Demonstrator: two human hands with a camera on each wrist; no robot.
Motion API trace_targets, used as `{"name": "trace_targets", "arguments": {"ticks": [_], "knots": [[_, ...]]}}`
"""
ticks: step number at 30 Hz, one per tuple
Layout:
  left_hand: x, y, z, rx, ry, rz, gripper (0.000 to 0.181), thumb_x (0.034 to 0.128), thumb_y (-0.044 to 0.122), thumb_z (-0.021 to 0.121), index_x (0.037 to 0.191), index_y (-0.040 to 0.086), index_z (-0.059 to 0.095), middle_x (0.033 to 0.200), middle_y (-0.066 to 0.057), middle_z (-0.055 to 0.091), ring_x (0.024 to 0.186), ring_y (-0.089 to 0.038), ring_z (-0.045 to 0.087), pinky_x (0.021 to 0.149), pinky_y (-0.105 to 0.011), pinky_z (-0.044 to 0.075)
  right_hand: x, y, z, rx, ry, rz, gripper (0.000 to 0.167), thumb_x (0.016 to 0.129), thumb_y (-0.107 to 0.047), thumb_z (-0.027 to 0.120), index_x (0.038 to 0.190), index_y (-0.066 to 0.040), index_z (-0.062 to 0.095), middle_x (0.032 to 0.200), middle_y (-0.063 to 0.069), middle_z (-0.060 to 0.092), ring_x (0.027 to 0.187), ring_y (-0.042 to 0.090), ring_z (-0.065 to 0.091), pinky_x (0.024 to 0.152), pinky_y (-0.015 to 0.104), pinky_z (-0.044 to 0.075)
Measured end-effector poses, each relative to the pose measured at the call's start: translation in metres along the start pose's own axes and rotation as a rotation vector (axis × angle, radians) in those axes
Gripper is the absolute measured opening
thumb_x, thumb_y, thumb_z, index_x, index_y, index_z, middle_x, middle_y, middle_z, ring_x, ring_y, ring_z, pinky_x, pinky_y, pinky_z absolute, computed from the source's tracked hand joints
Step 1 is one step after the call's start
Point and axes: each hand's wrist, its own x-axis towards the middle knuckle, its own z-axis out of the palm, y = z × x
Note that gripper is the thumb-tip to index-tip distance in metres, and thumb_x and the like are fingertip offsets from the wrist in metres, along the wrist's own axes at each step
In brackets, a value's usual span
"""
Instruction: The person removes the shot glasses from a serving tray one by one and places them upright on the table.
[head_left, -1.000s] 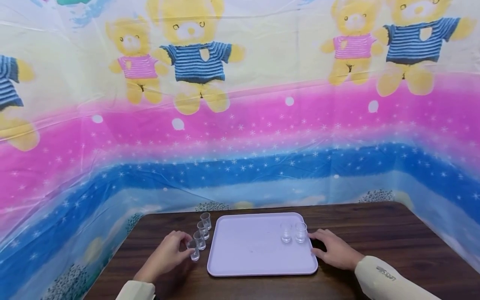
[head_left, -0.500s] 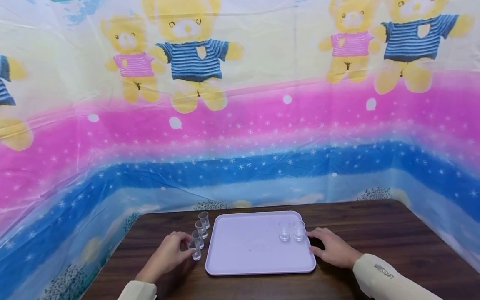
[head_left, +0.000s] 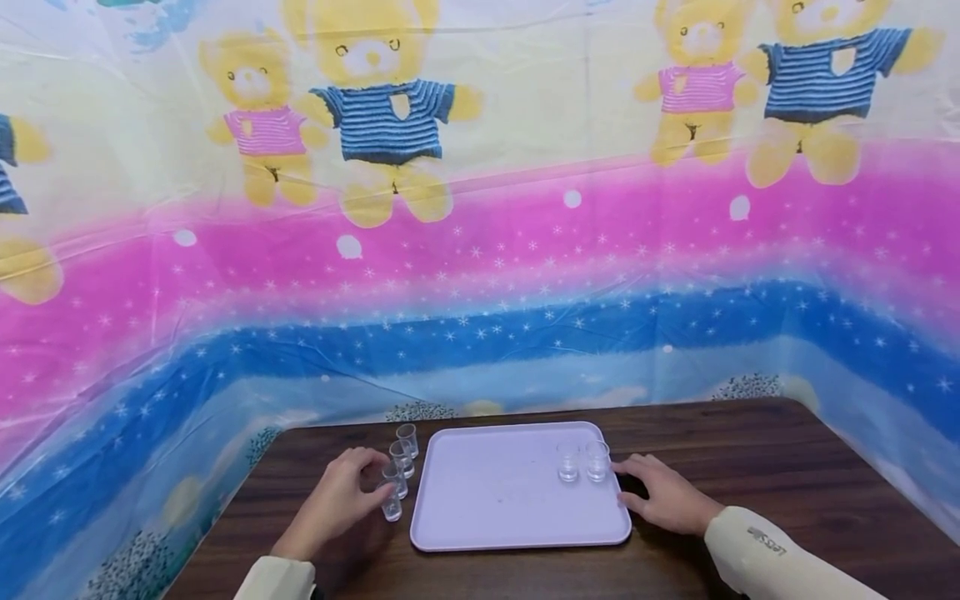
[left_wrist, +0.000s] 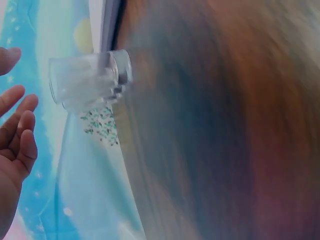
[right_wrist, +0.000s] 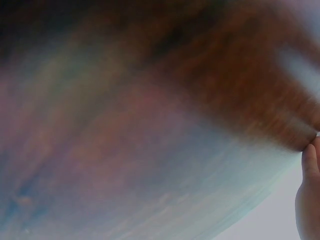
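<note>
Small clear shot glasses stand upright in a slanting row left of the pale purple tray (head_left: 517, 529). By the nearest shot glass (head_left: 392, 508) is my left hand (head_left: 337, 497), thumb and fingers spread apart. In the left wrist view, a gap separates the left hand (left_wrist: 15, 145) from a shot glass (left_wrist: 82, 77). Two more glasses, a left one (head_left: 567, 468) and a right one (head_left: 597, 467), stand on the tray's right side. My right hand (head_left: 667, 497) rests at the tray's right rim, fingertips close to the right glass. The right wrist view shows little of the right hand (right_wrist: 307, 200).
The dark wooden table (head_left: 720, 442) extends on both sides of the tray. Behind it hangs a cloth backdrop (head_left: 480, 358) printed with bears. Within the row, another glass (head_left: 407, 442) stands near the table's far edge.
The nearest glass has shifted slightly right, towards the row. My left fingers have lifted and spread away from it. The right hand stays at the tray's rim.
</note>
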Motion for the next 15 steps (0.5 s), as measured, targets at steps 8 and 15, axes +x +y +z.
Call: {"name": "trace_targets", "arguments": {"ticks": [8, 15], "knots": [[0.012, 0.019, 0.011, -0.077, 0.003, 0.054, 0.027, 0.0732, 0.012, 0.081, 0.095, 0.009, 0.066, 0.083, -0.001, 0.059, 0.077, -0.019, 0.055, 0.065, -0.029, 0.047, 0.000, -0.004, -0.002, 0.015, -0.017, -0.002, 0.046, 0.091, -0.027, 0.064, 0.130, -0.007, 0.056, 0.116, 0.003, 0.055, 0.114, 0.027, 0.049, 0.094, 0.052, 0.038], [0.027, 0.041, 0.021, -0.102, -0.044, 0.115, 0.028, 0.0754, 0.013, 0.080, 0.099, 0.008, 0.067, 0.082, 0.006, 0.055, 0.074, -0.015, 0.053, 0.063, -0.026, 0.046, 0.000, -0.003, -0.002, 0.014, -0.020, -0.011, 0.045, 0.091, -0.027, 0.064, 0.131, -0.007, 0.055, 0.117, 0.004, 0.056, 0.114, 0.028, 0.049, 0.094, 0.052, 0.038]]}}
